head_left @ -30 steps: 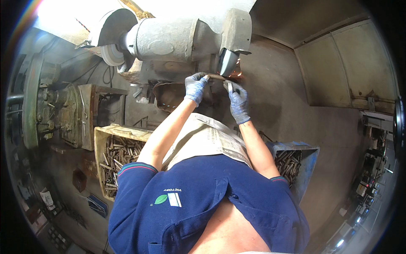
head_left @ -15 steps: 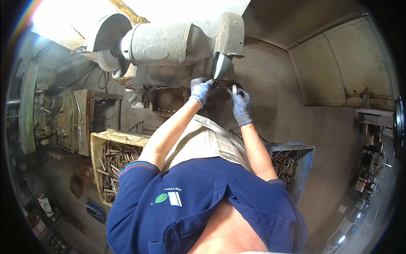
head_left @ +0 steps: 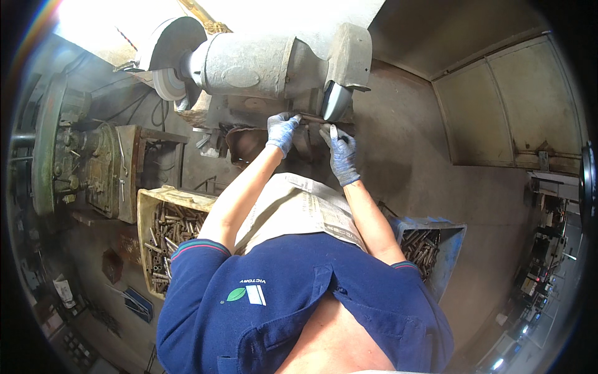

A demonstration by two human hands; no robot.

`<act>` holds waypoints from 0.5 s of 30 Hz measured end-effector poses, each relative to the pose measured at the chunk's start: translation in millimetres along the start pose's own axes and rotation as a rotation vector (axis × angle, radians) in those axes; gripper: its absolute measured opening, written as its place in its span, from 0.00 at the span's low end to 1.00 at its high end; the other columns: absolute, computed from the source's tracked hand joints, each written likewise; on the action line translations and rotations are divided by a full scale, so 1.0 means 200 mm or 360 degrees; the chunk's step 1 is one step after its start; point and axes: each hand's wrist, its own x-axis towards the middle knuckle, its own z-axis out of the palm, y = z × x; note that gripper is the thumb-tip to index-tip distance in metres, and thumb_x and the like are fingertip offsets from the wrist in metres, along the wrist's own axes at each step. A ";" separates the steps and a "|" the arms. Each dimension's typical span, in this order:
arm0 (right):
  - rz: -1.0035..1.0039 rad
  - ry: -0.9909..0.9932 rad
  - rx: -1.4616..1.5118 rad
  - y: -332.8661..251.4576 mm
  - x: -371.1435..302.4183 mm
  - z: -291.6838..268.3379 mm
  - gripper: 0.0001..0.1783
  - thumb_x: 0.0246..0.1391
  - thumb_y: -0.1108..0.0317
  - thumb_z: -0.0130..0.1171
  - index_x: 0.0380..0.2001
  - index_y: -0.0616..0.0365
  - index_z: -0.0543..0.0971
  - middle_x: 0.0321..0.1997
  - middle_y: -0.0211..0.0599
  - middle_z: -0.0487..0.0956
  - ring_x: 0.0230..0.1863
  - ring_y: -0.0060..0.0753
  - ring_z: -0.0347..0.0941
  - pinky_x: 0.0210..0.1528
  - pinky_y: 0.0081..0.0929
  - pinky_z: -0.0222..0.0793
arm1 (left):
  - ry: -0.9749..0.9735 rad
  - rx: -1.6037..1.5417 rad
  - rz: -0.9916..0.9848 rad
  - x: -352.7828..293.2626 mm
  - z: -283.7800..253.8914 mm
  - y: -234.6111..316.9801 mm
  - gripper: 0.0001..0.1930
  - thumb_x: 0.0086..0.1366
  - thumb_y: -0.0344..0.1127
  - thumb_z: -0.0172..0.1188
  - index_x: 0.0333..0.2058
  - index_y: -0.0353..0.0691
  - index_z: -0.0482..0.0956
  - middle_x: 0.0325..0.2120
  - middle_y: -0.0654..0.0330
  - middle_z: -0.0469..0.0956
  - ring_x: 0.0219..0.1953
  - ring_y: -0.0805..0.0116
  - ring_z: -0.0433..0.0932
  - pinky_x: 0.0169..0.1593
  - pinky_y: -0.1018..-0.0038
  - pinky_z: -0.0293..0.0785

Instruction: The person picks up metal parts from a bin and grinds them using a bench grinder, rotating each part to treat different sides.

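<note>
Slender metal rod [head_left: 313, 118] lies at the near edge of the right wheel [head_left: 337, 102] of the bench grinder [head_left: 246, 65], contact indeterminable; gloved left hand [head_left: 283, 132] pinches its left end, gloved right hand [head_left: 342, 152] its right.

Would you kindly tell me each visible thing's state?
Slim brown metal rod: held crosswise
Blue-gloved left hand: gripping rod
Blue-gloved right hand: fingertips near rod
Cream plastic crate: loaded with metal pieces
Blue plastic crate: loaded, partly hidden
Round white wheel: partly guarded
</note>
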 end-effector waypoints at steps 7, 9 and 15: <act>-0.0532 -0.0415 -0.0377 -0.14 -0.20 -0.05 0.13 0.58 0.72 0.50 0.43 0.69 0.76 0.54 0.49 0.69 0.54 0.45 0.68 0.57 0.41 0.66 | -0.0331 -0.0183 0.0154 -0.23 -0.08 0.14 0.06 0.58 0.25 0.60 0.34 0.31 0.80 0.27 0.62 0.80 0.30 0.79 0.75 0.37 0.82 0.72; -0.0647 -0.0452 -0.0488 -0.22 -0.29 -0.05 0.14 0.56 0.74 0.51 0.45 0.67 0.75 0.56 0.49 0.67 0.55 0.43 0.68 0.59 0.38 0.64 | -0.0398 -0.0108 0.0299 -0.29 -0.10 0.15 0.07 0.59 0.25 0.58 0.36 0.29 0.78 0.28 0.58 0.80 0.30 0.73 0.78 0.36 0.79 0.75; -0.1047 -0.0434 -0.0915 -0.44 -0.42 0.00 0.17 0.54 0.67 0.55 0.45 0.65 0.77 0.53 0.47 0.71 0.56 0.40 0.68 0.58 0.31 0.61 | -0.0554 -0.0019 0.0472 -0.50 -0.09 0.33 0.08 0.60 0.25 0.57 0.38 0.28 0.77 0.30 0.56 0.80 0.30 0.72 0.79 0.34 0.80 0.74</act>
